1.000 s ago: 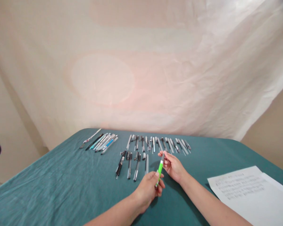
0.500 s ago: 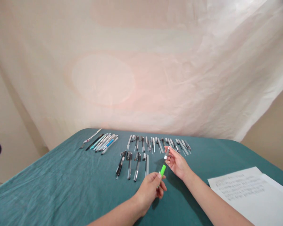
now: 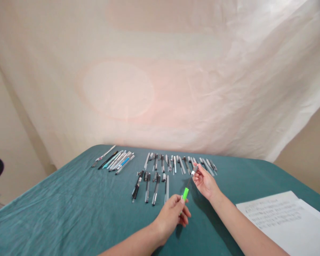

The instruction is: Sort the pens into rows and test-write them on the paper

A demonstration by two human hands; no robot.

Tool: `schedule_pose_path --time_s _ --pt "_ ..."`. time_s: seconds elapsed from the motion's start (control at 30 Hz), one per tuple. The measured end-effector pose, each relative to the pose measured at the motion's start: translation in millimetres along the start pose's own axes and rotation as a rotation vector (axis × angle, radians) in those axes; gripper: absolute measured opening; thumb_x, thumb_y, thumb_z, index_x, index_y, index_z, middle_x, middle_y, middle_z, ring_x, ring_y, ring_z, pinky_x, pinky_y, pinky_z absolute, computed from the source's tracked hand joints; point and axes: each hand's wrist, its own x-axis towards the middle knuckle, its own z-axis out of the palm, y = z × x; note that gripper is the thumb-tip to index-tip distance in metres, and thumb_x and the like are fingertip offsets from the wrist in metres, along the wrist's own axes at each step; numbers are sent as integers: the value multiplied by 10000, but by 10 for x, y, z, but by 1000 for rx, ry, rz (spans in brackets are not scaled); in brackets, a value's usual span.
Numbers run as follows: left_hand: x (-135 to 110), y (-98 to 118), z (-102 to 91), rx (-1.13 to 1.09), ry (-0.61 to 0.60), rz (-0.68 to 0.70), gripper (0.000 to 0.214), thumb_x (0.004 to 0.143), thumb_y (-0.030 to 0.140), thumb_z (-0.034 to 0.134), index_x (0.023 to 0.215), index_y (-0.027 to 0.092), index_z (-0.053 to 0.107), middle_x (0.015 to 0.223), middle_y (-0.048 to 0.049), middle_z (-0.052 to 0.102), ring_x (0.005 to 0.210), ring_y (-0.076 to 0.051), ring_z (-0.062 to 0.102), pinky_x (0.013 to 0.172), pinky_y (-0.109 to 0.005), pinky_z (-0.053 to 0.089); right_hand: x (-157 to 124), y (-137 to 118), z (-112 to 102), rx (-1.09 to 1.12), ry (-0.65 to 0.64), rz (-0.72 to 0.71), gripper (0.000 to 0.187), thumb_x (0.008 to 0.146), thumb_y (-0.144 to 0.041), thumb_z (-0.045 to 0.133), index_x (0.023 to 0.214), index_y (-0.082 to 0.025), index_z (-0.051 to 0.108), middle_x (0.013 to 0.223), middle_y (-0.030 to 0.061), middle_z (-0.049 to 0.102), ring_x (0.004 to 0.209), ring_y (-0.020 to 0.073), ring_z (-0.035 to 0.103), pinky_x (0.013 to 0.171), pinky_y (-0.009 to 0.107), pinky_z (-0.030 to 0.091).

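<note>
My left hand [image 3: 172, 215] is closed around the bright green barrel of a pen [image 3: 185, 194], its upper end poking out past the thumb. Between the fingertips of my right hand [image 3: 204, 182] is the pen's grey and white front piece [image 3: 194, 173]. A thin dark refill [image 3: 188, 182] spans the gap between this piece and the green barrel. To the left of my hands lies a short row of pens taken apart, among them a clear pen [image 3: 156, 190] and a black pen [image 3: 137, 185]. My right fingers hide part of the row behind.
Farther back runs another row of dismantled pens [image 3: 162, 163] with caps and refills. A bunch of pens [image 3: 120, 162] lies at the back left, by a single slim pen [image 3: 105, 155]. Handwritten paper sheets [image 3: 285, 220] rest at the right on the green cloth [image 3: 69, 206].
My right hand has moved slightly right, away from my left, carrying the front piece. More of the thin refill now shows out of the green barrel.
</note>
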Motion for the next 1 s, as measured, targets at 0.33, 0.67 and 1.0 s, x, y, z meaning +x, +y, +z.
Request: schedule_pose_path --time_s 0.33,0.67,1.0 --pt "-21 -17 25 31 -34 14 235 821 370 375 892 148 410 639 12 537 462 -70 478 461 -203 339 90 -38 -136 119 -9 14 86 760 -189 565 820 -164 620 575 -32 554 434 35 468 383 122 420" --pt "-21 -11 34 20 -24 30 227 826 364 365 901 153 400 643 16 529 460 -71 478 465 -205 341 96 6 -137 -65 25 -67 92 779 -214 538 813 -168 610 658 -16 601 469 30 495 419 121 440" --pt "-32 -17 29 19 -15 52 254 822 389 375 911 152 396 645 18 523 468 -72 476 476 -209 345 -25 199 -21 -494 -36 -37 210 690 -329 632 794 -149 610 644 11 631 501 84 558 432 172 446"
